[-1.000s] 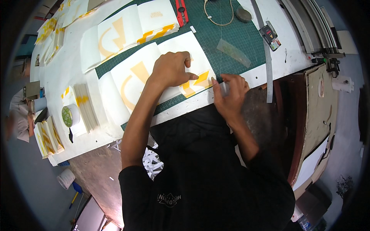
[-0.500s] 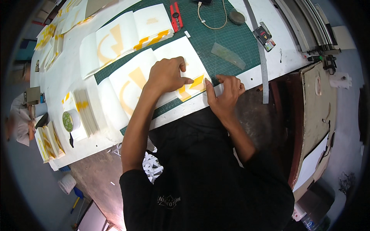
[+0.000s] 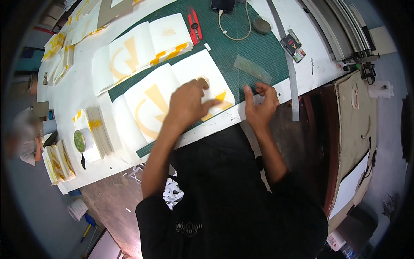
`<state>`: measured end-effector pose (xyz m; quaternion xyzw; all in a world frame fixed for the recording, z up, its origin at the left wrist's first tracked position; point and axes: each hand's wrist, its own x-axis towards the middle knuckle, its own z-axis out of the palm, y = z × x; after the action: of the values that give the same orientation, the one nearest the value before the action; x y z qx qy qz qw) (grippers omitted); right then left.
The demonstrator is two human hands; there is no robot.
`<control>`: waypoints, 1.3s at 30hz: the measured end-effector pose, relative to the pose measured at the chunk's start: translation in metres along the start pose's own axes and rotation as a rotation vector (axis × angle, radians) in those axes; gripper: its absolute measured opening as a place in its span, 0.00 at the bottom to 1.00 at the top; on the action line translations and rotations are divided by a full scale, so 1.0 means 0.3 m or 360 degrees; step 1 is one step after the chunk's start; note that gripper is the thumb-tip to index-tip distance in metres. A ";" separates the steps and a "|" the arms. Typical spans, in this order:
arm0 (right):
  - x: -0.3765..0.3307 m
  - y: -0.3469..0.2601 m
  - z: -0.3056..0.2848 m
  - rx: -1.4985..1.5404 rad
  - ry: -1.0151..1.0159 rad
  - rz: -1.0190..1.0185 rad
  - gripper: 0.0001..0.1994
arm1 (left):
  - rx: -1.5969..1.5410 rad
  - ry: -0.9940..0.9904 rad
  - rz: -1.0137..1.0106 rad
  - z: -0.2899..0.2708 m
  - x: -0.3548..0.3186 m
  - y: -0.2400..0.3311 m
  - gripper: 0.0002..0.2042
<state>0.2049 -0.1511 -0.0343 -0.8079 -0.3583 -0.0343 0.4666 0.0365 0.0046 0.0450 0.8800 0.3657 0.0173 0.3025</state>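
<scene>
My left hand [image 3: 187, 103] hovers, blurred, over a white sheet with a yellow decal [image 3: 148, 108] that lies on the green cutting mat [image 3: 241, 47]. Its fingertips point at a yellow triangle [image 3: 221, 96] near the sheet's right end and hold nothing. My right hand [image 3: 258, 103] is at the table's front edge just right of that sheet, fingers curled and pinched on a small pale object that I cannot make out.
A clear plastic strip [image 3: 252, 69], a long metal ruler [image 3: 290, 64], a red utility knife [image 3: 195, 26], a grey round weight [image 3: 261, 25] and a cable lie on the mat. More decal sheets [image 3: 129, 52] and a tape roll [image 3: 83, 140] sit to the left.
My left hand has lifted off the sheet, where it was pressing flat, and drawn back toward me. My right hand has shifted slightly right along the table edge.
</scene>
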 end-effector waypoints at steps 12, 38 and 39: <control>-0.020 0.004 0.010 -0.0114 0.0113 -0.0163 0.13 | -0.0731 0.0397 0.0158 -0.021 -0.104 -0.002 0.11; -0.024 0.000 0.018 -0.0139 0.0172 -0.0486 0.09 | 0.0218 0.0333 0.0262 -0.254 0.337 -0.301 0.15; -0.023 -0.002 0.014 -0.0125 0.0143 -0.0489 0.09 | 0.0190 0.0306 0.0250 -0.252 0.309 -0.284 0.16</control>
<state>0.1982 -0.1513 -0.0388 -0.7589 -0.4547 -0.1555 0.4394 0.0314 0.1515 0.0425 0.9166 0.3234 0.1033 0.2110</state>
